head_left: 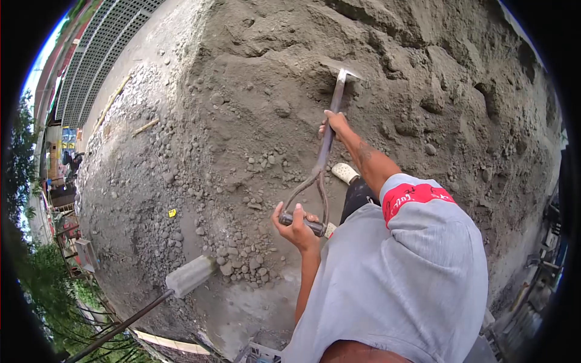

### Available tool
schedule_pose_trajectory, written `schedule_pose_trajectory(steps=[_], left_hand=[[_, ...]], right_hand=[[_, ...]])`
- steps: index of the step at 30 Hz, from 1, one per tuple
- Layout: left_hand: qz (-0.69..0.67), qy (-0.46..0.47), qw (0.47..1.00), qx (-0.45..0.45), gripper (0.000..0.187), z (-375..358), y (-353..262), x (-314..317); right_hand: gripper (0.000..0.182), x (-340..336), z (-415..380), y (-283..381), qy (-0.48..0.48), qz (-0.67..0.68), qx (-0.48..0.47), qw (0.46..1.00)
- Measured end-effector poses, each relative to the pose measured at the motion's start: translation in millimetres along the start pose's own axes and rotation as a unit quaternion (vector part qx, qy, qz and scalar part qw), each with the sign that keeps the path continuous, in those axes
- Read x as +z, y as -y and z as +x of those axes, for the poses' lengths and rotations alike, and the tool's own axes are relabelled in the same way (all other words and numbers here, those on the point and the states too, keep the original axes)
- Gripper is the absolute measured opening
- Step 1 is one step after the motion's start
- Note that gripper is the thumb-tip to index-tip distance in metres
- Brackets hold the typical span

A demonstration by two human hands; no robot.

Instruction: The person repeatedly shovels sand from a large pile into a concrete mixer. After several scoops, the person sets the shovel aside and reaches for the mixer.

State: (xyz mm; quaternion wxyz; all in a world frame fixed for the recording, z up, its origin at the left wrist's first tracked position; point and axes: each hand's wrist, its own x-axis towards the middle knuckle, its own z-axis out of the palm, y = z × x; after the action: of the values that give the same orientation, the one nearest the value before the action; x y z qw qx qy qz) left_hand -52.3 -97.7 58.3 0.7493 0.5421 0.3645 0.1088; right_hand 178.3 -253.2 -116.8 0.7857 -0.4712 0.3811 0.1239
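A shovel (327,142) with a long worn shaft and a D-shaped grip slants across the middle of the view. My right hand (334,123) is wrapped round the shaft below the blade end. At the near end, my left hand (299,228) grips the dark crossbar of the handle, thumb up. The shovel's metal blade (345,74) meets a large heap of grey-brown sandy soil (272,78), and part of it is hidden in the soil. A light clog (345,173) shows beside the shaft, on my foot.
Loose stones (242,263) lie left of my feet, near a pale block (190,275) on a dark pole. A small yellow object (172,213) and a wooden stick (146,126) lie on gravel. Stacked grey perforated blocks (100,57) stand at upper left.
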Motion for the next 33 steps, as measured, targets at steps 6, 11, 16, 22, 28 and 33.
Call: schedule_pose_trajectory(steps=[6,11,16,22,28,33], left_hand=[[0.121,-0.067,0.988,0.061,0.041,18,-40,5],[0.28,-0.058,0.945,0.156,0.04,-34,-104,-34],[0.14,-0.139,0.974,0.108,0.041,-34,-116,-40],[0.071,-0.167,0.983,0.015,0.042,9,-67,31],[0.123,-0.351,0.924,0.088,0.044,-89,-125,-15],[0.143,-0.35,0.917,0.129,0.045,-111,-154,-54]], right_hand=[[0.032,68,21,-41,0.122,-0.181,0.17,0.961],[0.049,74,-52,-72,0.209,-0.094,0.218,0.949],[0.048,80,-78,-25,0.231,-0.218,0.158,0.935],[0.046,89,28,11,0.237,-0.332,0.204,0.89],[0.049,137,-120,-81,0.353,-0.292,0.237,0.857],[0.052,139,-164,-78,0.368,-0.243,0.279,0.853]])
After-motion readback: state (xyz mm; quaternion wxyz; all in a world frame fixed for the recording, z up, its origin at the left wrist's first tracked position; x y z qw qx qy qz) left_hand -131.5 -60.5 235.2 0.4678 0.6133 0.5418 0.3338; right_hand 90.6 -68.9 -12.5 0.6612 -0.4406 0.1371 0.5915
